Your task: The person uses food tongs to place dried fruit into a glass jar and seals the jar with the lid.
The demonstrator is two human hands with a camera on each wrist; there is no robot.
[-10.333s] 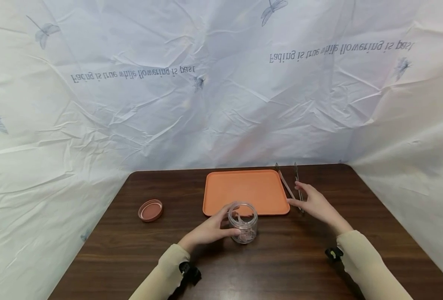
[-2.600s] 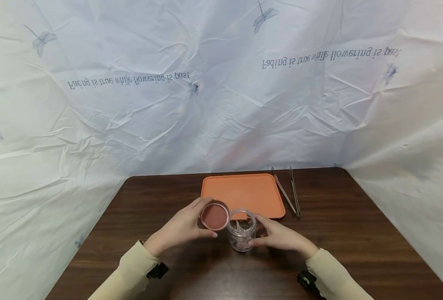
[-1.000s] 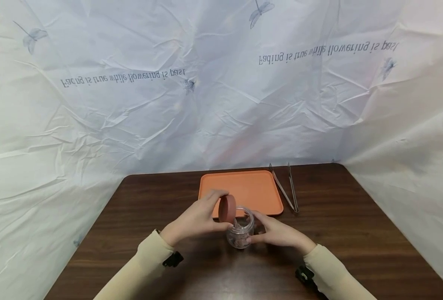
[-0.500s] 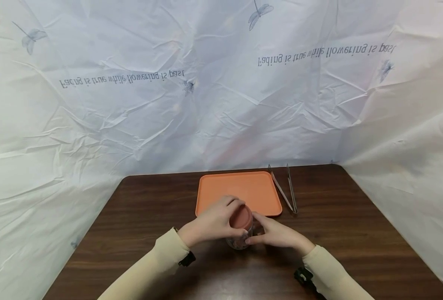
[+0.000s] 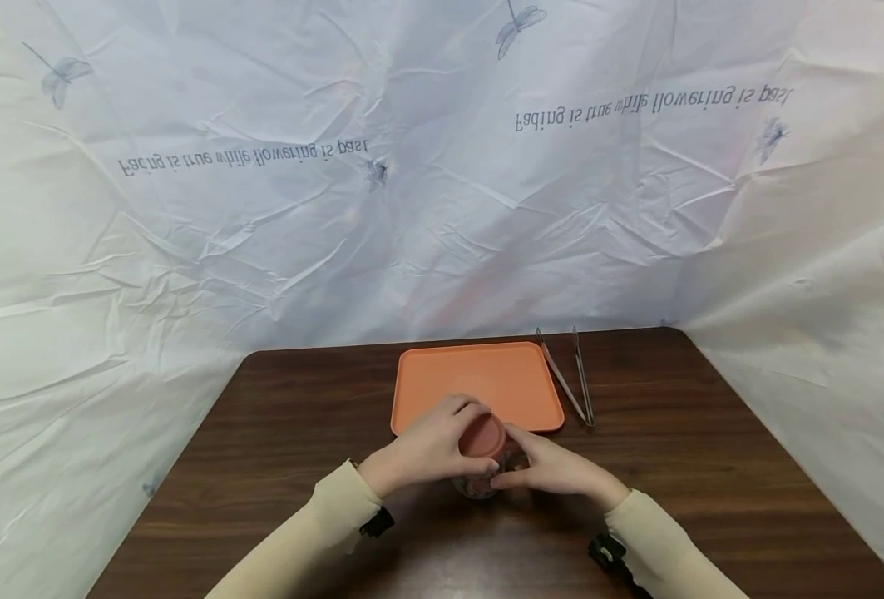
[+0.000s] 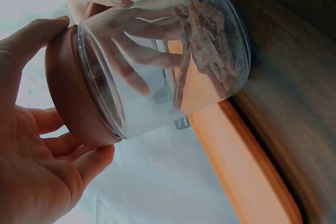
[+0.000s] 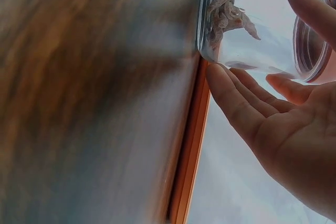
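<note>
A clear jar (image 6: 152, 72) stands on the table with twisted brown dried strips (image 6: 210, 43) at its bottom. Its reddish-brown lid (image 5: 484, 435) sits on the mouth; in the left wrist view it looks level with the rim. My left hand (image 5: 428, 445) grips the lid from the left and above, thumb near, fingers far. From the right, my right hand (image 5: 557, 468) holds the jar's side between thumb and fingers. In the right wrist view, the fingers (image 7: 236, 100) lie along the glass. Both hands hide much of the jar in the head view.
An orange tray (image 5: 479, 378) lies just behind the jar. Metal tongs (image 5: 584, 391) rest spread apart beside the tray's right edge. The dark wooden table (image 5: 681, 433) reaches back to a white printed cloth (image 5: 442, 249) hanging behind and at both sides.
The left hand has released the jar, lifted the lid from the table's left, tilted it over and set it on the jar. The right hand has moved from the tongs to the jar.
</note>
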